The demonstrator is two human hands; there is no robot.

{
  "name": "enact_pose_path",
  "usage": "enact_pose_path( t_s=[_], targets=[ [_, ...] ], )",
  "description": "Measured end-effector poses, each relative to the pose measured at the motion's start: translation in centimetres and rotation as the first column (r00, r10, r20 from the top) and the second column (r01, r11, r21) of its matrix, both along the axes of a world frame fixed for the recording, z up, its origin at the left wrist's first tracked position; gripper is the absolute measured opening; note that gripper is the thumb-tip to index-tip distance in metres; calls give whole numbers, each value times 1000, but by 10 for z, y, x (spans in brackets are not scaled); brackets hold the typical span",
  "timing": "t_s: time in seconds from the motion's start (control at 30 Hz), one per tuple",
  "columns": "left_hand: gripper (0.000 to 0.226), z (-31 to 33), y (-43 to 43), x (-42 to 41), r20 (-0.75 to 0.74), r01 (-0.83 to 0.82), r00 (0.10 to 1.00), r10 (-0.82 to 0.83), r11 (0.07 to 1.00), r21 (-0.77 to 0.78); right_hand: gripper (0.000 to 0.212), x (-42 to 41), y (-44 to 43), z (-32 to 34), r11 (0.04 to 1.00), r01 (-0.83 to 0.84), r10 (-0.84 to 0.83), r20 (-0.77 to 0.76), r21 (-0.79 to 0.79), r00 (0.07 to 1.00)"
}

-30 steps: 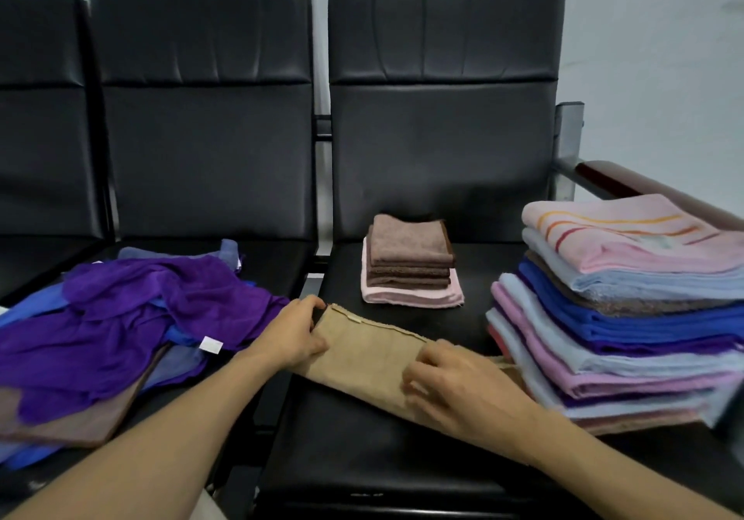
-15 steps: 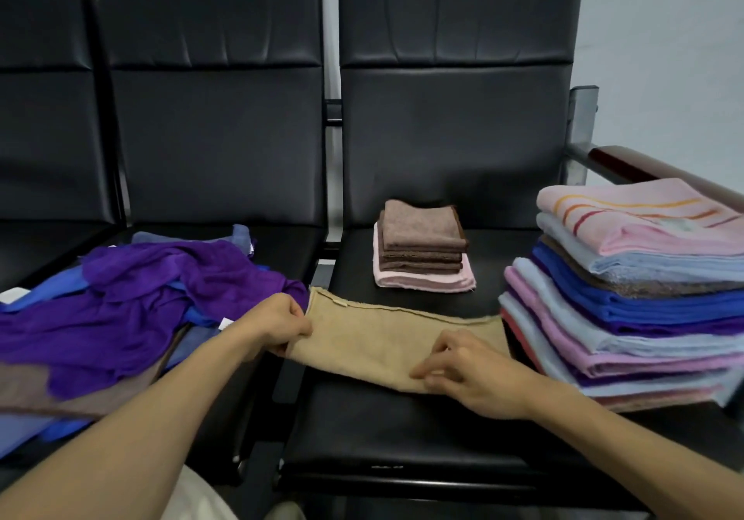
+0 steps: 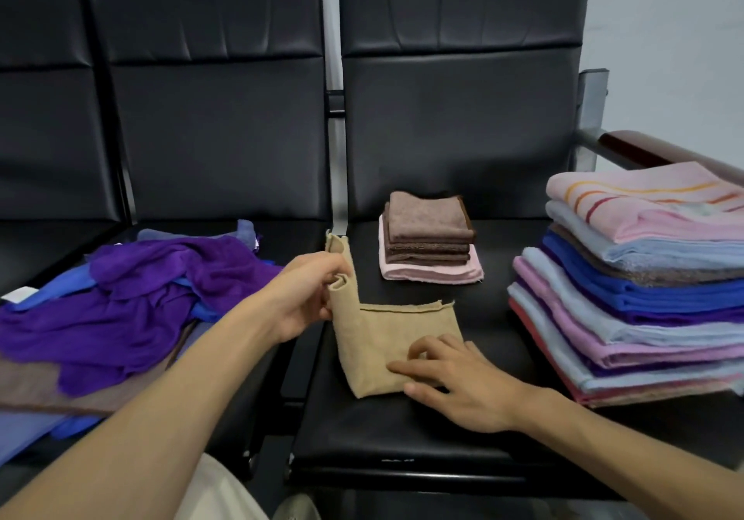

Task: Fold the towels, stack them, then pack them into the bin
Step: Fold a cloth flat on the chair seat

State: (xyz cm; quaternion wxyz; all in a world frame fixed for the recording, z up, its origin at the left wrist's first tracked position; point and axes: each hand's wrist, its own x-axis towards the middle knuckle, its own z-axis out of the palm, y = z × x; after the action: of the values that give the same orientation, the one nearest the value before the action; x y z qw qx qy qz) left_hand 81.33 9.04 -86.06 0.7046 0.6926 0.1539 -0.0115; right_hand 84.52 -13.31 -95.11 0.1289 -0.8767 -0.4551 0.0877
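Left hand has lifted tan towel, right hand pressing

tall folded stack cut off at right edge, loose towel pile cut off left

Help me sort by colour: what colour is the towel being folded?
The towel is plain tan, seen in the head view.
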Motion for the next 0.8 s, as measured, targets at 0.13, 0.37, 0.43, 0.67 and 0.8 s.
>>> enact_pose_path(
  t_s=[0.13,0.37,0.43,0.67,0.8],
  targets=[
    [16,-5,-30,17,-18,37,999,-34,977,210,32,17,-5,3,973,60,-30,-134,221,991],
    [11,-31,-74,40,-71,151,988,-136,777,612,35,35,-31,-7,912,393,-374,-162,113,913],
    [15,-43,-84,44,-88,193,979,-185,690,698,31,37,-30,-11,904,396,-360,-214,162,908],
    [14,-75,-105,43,-206,330,940,-272,568,754,25,48,-37,-7,811,532,-343,-540,241,768],
    [13,-64,-95,39,-242,417,908,-342,685,597,19,45,-37,4,743,635,-395,-627,213,672]
  ],
)
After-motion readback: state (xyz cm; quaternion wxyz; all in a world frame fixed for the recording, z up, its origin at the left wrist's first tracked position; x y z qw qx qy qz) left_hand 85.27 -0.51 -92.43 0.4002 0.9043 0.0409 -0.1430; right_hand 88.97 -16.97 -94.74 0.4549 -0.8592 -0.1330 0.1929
